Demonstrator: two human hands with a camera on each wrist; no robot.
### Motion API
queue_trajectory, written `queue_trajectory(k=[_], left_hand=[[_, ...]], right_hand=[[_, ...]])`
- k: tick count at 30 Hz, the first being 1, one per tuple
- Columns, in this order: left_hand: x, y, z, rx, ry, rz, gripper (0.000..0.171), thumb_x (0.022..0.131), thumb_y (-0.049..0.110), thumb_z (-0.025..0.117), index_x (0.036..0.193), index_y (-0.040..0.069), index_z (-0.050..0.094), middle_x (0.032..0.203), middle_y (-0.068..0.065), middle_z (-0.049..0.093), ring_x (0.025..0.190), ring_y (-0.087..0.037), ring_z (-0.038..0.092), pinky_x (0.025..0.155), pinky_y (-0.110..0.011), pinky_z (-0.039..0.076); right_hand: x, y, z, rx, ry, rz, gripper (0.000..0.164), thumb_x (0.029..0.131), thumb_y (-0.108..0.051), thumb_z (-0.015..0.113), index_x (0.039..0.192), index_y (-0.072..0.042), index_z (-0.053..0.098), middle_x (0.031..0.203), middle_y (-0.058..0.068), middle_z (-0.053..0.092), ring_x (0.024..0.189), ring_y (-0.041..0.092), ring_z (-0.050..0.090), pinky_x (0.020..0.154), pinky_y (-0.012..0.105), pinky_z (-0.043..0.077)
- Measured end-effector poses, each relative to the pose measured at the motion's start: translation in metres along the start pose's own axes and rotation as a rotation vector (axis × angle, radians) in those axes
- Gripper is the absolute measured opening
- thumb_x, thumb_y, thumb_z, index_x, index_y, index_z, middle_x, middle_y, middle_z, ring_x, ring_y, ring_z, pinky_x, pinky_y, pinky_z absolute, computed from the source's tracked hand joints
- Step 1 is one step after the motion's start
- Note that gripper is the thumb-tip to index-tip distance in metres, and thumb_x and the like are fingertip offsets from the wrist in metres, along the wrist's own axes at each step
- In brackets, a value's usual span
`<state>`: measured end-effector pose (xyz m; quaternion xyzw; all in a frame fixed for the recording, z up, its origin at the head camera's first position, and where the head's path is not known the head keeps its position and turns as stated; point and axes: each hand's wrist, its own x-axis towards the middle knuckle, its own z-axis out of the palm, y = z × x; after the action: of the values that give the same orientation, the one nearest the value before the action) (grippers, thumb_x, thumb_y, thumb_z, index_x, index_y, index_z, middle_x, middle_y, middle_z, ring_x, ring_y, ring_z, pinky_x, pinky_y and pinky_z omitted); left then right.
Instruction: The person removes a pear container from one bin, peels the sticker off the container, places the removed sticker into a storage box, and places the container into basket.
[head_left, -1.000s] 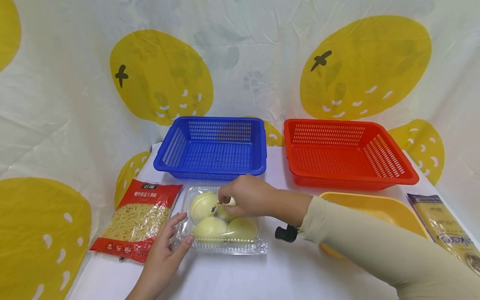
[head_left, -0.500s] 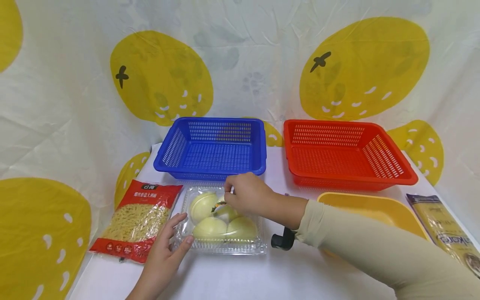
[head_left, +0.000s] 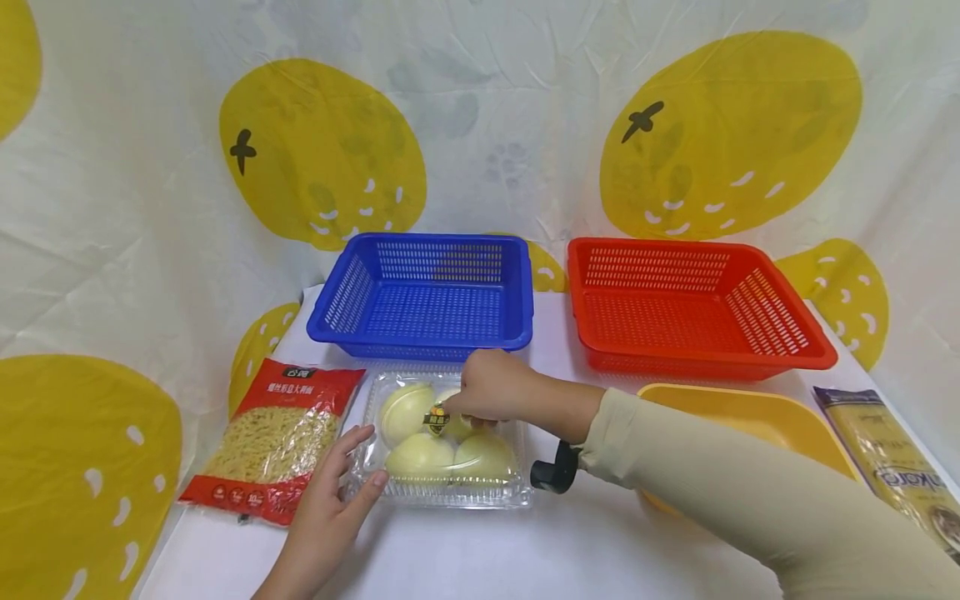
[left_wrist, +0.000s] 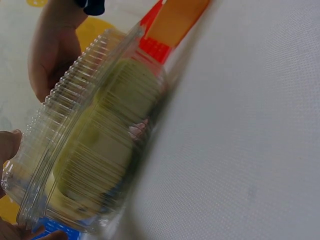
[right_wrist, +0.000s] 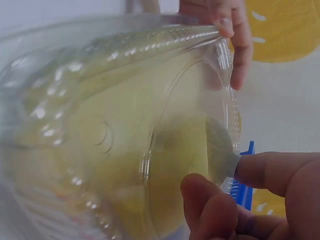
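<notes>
A clear plastic clamshell box point(head_left: 480, 498) stands on the table with several pale yellow-green round fruits point(head_left: 420, 457) inside. On its lid sits a small dark sticker point(head_left: 435, 420) with gold print. My right hand point(head_left: 497, 387) is over the lid, one extended finger point(right_wrist: 257, 169) touching the sticker's edge while the others bend under the palm. Resting at the box's left front corner, my left hand point(head_left: 330, 505) touches the front edge with its thumb and the left side with relaxed fingers. The right hand covers part of the back right fruit.
Behind the box stand a blue basket point(head_left: 517, 329) and a red basket point(head_left: 592, 357). A yellow bin point(head_left: 750, 414) lies partly under the right forearm. A red pasta bag point(head_left: 273, 442) is at left, and another food packet point(head_left: 888, 454) lies at the far right.
The sticker, earlier tilted and partly hidden by the right hand, now faces up flat with its print showing. The right hand shifted slightly right overall; the left hand and box stayed put.
</notes>
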<state>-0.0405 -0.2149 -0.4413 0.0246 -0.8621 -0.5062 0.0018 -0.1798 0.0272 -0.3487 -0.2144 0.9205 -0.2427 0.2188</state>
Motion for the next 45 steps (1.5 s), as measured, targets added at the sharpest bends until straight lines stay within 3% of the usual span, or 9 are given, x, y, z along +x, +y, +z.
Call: queue_trajectory(k=[9,21,29,37,45], left_hand=[[0.001,-0.001,0.001,0.000,0.004,0.009,0.061,0.104,0.041,0.072,0.158,0.028,0.047,0.169,-0.010,0.036,0.150,-0.052,0.036,0.106,-0.081,0.039],[0.002,0.003,0.001,0.003,-0.008,-0.018,0.063,0.103,0.044,0.072,0.159,0.028,0.046,0.169,-0.009,0.036,0.151,-0.053,0.035,0.108,-0.079,0.039],[0.002,0.004,0.000,0.012,-0.010,-0.031,0.064,0.103,0.045,0.072,0.159,0.028,0.046,0.169,-0.010,0.036,0.150,-0.053,0.037,0.110,-0.075,0.041],[0.001,0.004,-0.001,0.019,-0.004,-0.032,0.063,0.103,0.042,0.072,0.159,0.028,0.046,0.169,-0.011,0.036,0.150,-0.053,0.037,0.110,-0.076,0.041],[0.000,0.003,-0.002,0.029,-0.009,-0.049,0.064,0.103,0.046,0.071,0.159,0.029,0.045,0.170,-0.012,0.035,0.150,-0.055,0.036,0.110,-0.076,0.041]], right_hand=[[0.003,-0.003,0.000,0.141,-0.001,0.081,0.024,0.090,-0.017,0.079,0.069,-0.006,0.075,0.064,0.004,0.073,0.053,0.017,0.065,0.050,0.026,0.056],[-0.003,-0.008,-0.001,0.224,0.058,0.064,0.020,0.089,-0.009,0.080,0.070,-0.009,0.073,0.066,0.000,0.072,0.057,0.014,0.064,0.048,0.022,0.047],[-0.005,-0.014,-0.017,0.222,0.121,0.028,0.020,0.091,-0.013,0.079,0.071,-0.012,0.074,0.068,-0.004,0.073,0.063,0.016,0.068,0.050,0.023,0.041],[-0.011,-0.009,-0.027,0.237,0.046,0.003,0.017,0.095,-0.013,0.076,0.078,-0.012,0.075,0.076,-0.002,0.076,0.071,0.023,0.071,0.057,0.025,0.049],[-0.018,0.000,-0.031,0.249,0.010,-0.026,0.013,0.094,-0.012,0.076,0.081,-0.012,0.075,0.078,0.000,0.074,0.072,0.020,0.067,0.064,0.028,0.057]])
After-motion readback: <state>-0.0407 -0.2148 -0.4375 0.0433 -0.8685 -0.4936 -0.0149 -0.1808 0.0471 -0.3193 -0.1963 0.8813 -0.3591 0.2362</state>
